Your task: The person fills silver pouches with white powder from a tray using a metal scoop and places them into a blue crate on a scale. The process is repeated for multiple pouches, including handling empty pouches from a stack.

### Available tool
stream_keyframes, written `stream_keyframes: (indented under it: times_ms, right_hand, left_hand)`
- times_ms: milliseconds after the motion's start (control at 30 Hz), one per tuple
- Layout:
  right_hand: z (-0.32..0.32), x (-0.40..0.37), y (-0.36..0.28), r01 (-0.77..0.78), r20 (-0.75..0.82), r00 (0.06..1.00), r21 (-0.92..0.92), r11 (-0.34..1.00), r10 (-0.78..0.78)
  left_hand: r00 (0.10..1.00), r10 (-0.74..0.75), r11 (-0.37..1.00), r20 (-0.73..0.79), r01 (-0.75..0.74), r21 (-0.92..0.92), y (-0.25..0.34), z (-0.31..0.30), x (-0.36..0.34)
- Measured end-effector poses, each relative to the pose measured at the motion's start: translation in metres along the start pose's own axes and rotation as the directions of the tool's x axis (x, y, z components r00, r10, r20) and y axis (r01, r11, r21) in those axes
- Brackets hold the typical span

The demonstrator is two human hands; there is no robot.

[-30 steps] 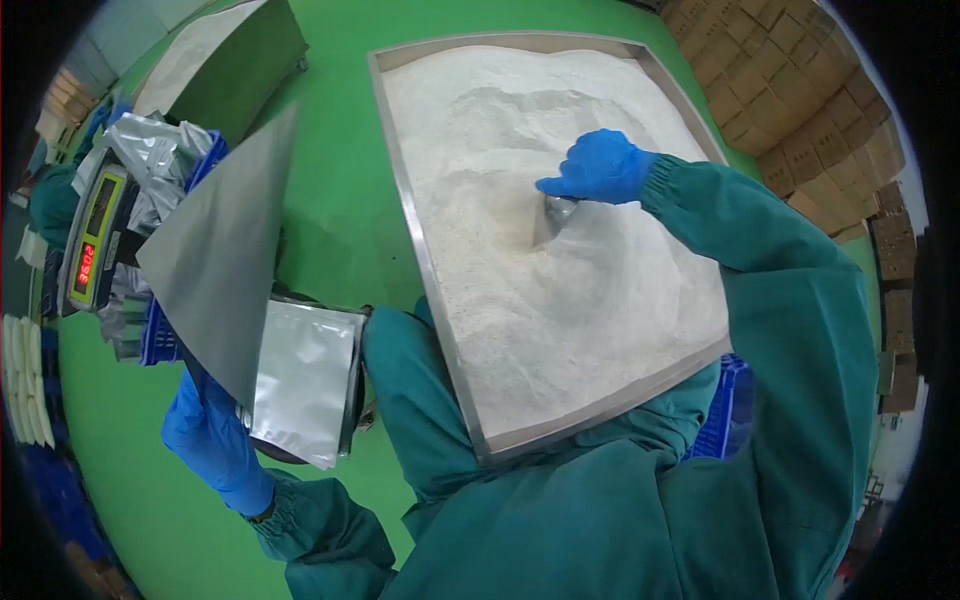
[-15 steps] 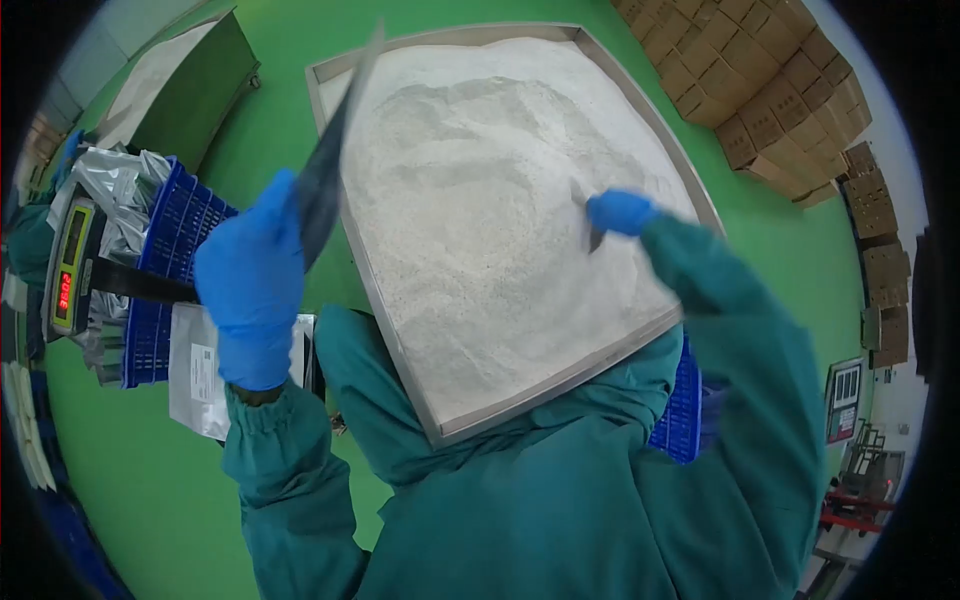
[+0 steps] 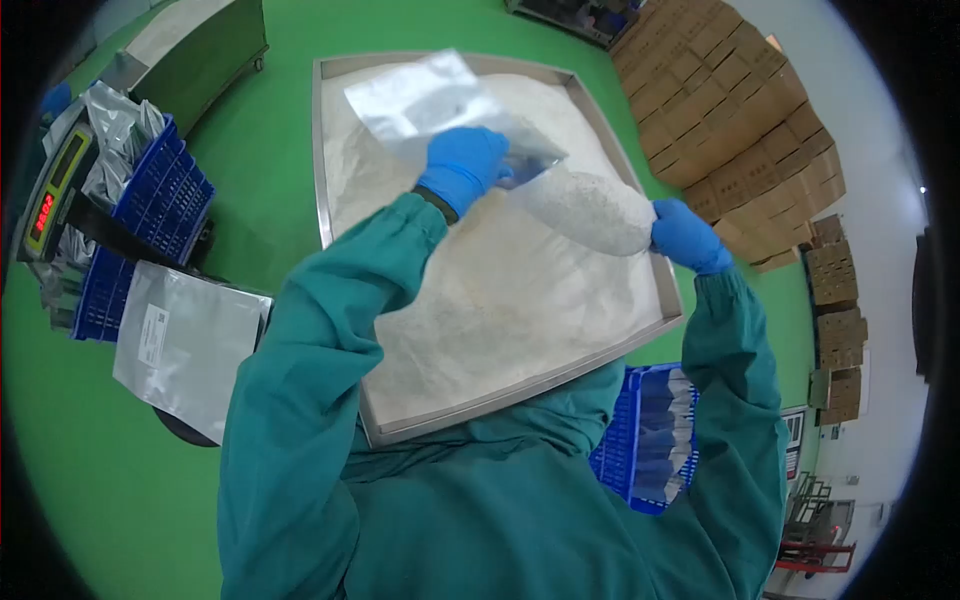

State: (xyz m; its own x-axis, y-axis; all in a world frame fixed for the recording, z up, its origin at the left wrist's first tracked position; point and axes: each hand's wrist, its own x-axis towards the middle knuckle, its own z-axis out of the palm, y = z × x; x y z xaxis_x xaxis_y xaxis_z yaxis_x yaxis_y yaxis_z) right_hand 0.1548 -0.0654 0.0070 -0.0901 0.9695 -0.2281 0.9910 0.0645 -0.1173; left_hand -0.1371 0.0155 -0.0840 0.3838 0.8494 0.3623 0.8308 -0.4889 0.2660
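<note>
My left hand, in a blue glove, grips a silver foil pouch above the tray, its mouth turned to the right. In my right hand, also gloved, is a scoop heaped with off-white powder. The scoop's tip meets the pouch's mouth; whether powder is running in cannot be made out. Below both hands, a metal tray holds a wide bed of the same powder.
At left, a digital scale display stands near another foil pouch and a blue basket of pouches. A second blue basket sits below right. Cardboard boxes are stacked at upper right; a powder-filled bin is upper left.
My left hand has brought the pouch rightward over the tray. My right hand has lifted the scoop out of the powder, loaded, and moved right, with its tip at the pouch.
</note>
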Motion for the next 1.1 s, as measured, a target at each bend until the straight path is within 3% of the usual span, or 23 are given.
stream_keyframes:
  times_ms: [67, 133, 167, 233, 267, 333, 400, 467, 500, 567, 633, 700, 733, 767, 800, 833, 867, 933, 967, 1000, 1033, 1100]
  right_hand:
    - [-0.039, -0.004, -0.033, -0.058, -0.006, 0.998, -0.083, 0.995, 0.058]
    - [-0.061, 0.001, -0.076, -0.104, 0.091, 0.986, -0.303, 0.947, 0.137]
    - [-0.060, 0.008, -0.088, -0.100, 0.078, 0.988, -0.302, 0.948, 0.130]
    - [-0.056, 0.021, -0.105, 0.090, 0.077, 0.995, -0.444, 0.892, -0.062]
    - [-0.060, 0.023, -0.111, 0.093, 0.065, 0.995, -0.442, 0.892, -0.072]
    - [-0.065, 0.027, -0.119, 0.041, 0.028, 0.999, -0.644, 0.764, -0.030]
    - [-0.098, 0.005, -0.123, -0.059, -0.029, 0.998, -0.625, 0.779, 0.052]
    - [-0.122, -0.007, -0.095, -0.163, -0.152, 0.983, -0.493, 0.855, 0.100]
    - [-0.119, -0.006, -0.073, -0.162, -0.141, 0.984, -0.485, 0.859, 0.106]
    - [-0.084, -0.004, -0.022, -0.131, -0.076, 0.991, -0.637, 0.760, 0.106]
    - [0.001, 0.011, 0.026, -0.030, 0.175, 0.972, -0.565, 0.825, 0.154]
    - [0.141, 0.032, 0.091, 0.122, 0.350, 0.937, -0.295, 0.948, -0.011]
    - [0.165, 0.014, 0.039, 0.030, 0.351, 0.934, -0.251, 0.968, 0.062]
    - [0.241, 0.030, 0.063, 0.176, 0.375, 0.914, -0.015, 0.984, -0.158]
    - [0.278, 0.029, 0.066, 0.145, 0.227, 0.963, 0.020, 0.989, -0.146]
    - [0.298, 0.026, 0.064, 0.115, 0.075, 0.990, 0.060, 0.992, -0.119]
    - [0.291, 0.025, 0.063, 0.110, 0.081, 0.990, 0.074, 0.991, -0.116]
    - [0.230, 0.011, 0.064, -0.074, 0.303, 0.953, 0.185, 0.980, 0.015]
    - [0.197, -0.004, 0.062, 0.033, 0.047, 0.998, 0.136, 0.990, -0.040]
    - [0.143, -0.008, 0.056, 0.048, 0.152, 0.986, 0.097, 0.994, -0.062]
    - [0.106, -0.014, 0.060, 0.083, 0.077, 0.992, 0.168, 0.982, -0.097]
    - [0.025, -0.019, 0.049, 0.174, 0.104, 0.978, 0.059, 0.983, -0.179]
  left_hand:
    - [1.000, -0.006, 1.000, -0.020, 0.005, -0.016, 0.020, 0.006, -0.002]
    - [0.998, -0.022, 0.996, -0.060, 0.017, -0.082, 0.046, -0.014, -0.004]
    - [0.995, -0.042, 0.989, -0.088, 0.029, -0.146, 0.058, -0.029, -0.005]
    - [0.996, -0.075, 0.983, -0.044, 0.066, -0.170, 0.077, -0.068, -0.006]
    - [0.996, -0.094, 0.975, -0.014, 0.089, -0.203, 0.082, -0.080, -0.005]
    - [0.991, -0.136, 0.951, -0.003, 0.129, -0.282, 0.078, -0.084, -0.001]
    - [0.986, -0.164, 0.928, -0.033, 0.143, -0.344, 0.057, -0.068, 0.003]
    - [0.965, -0.240, 0.895, -0.104, 0.179, -0.408, 0.036, -0.045, 0.004]
    - [0.967, -0.238, 0.896, -0.090, 0.183, -0.405, 0.024, -0.039, 0.007]
    - [0.979, -0.127, 0.949, -0.162, 0.072, -0.305, -0.003, -0.021, 0.013]
    - [0.999, -0.046, 0.961, -0.026, 0.037, -0.274, -0.015, -0.028, 0.018]
    - [0.997, -0.069, 0.971, 0.038, 0.076, -0.228, -0.011, -0.043, 0.015]
    - [0.991, -0.103, 0.962, 0.081, 0.120, -0.243, -0.010, -0.045, 0.014]
    - [0.983, -0.138, 0.953, 0.123, 0.165, -0.254, -0.011, -0.045, 0.014]
    - [0.981, -0.142, 0.954, 0.131, 0.171, -0.245, -0.012, -0.043, 0.014]
    - [0.997, -0.071, 0.969, -0.025, 0.063, -0.237, -0.013, -0.040, 0.013]
    - [0.985, 0.009, 0.975, -0.174, -0.047, -0.217, -0.014, -0.038, 0.013]
    - [0.995, 0.008, 0.985, -0.095, -0.025, -0.170, -0.021, -0.035, 0.025]
    - [0.999, -0.001, 0.993, -0.033, -0.003, -0.122, -0.024, -0.037, 0.032]
    - [0.999, -0.043, 0.984, 0.028, 0.047, -0.172, -0.024, -0.041, 0.035]
    - [0.999, -0.041, 0.982, 0.014, 0.043, -0.184, -0.025, -0.042, 0.039]
    - [0.987, -0.045, 0.993, 0.153, 0.062, -0.105, -0.026, -0.046, 0.042]
